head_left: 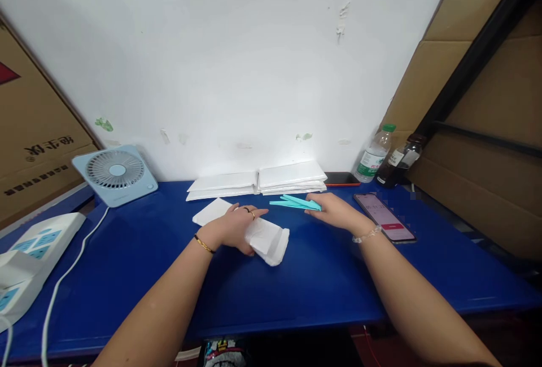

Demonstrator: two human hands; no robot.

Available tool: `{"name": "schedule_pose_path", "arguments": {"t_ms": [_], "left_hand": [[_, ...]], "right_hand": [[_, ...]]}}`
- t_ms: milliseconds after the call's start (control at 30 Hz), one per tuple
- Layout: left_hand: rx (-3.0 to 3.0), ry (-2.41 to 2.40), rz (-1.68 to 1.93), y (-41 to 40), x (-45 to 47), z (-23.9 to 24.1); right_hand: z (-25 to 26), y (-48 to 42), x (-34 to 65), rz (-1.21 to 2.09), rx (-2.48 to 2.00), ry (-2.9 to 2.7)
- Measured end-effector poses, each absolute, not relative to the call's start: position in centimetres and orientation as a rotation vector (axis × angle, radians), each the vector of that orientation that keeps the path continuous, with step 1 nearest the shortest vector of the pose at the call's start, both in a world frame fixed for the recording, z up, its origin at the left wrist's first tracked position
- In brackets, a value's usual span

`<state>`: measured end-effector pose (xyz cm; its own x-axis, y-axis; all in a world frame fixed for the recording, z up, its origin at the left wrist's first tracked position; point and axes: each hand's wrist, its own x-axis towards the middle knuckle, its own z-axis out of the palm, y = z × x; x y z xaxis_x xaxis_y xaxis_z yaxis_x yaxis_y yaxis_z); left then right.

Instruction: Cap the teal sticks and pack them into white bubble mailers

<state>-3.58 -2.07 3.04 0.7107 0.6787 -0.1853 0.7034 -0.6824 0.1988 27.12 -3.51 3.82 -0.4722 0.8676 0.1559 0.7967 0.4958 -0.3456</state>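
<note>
My left hand (237, 226) lies on a white paper bag (266, 238) flat on the blue table (127, 254), its fingers wrapped over the bag's middle, thumb under the edge. My right hand (334, 210) rests palm down just to the right, fingertips pinching the end of a bunch of teal sticks (294, 202) that lie on the table and point left. Behind both hands, against the wall, sit two stacks of white bags (258, 182).
A small blue fan (115, 174) stands at the back left, with a white power strip (29, 254) and cable beside it. A phone (384, 217) lies right of my right hand. Two bottles (375, 155) and cardboard panels (478, 118) stand at the back right.
</note>
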Motion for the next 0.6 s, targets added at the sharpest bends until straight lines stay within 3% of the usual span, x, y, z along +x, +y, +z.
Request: {"name": "schedule_pose_path", "arguments": {"t_ms": [333, 600], "left_hand": [[2.587, 1.376, 0.278, -2.0, -3.2, 4.0], [2.515, 1.418, 0.275, -2.3, -1.9, 3.7]], "right_hand": [[3.9, -3.5, 27.2, 0.209, -1.499, -2.568], [3.5, -4.0, 24.4, -0.185, -1.621, -2.627]]}}
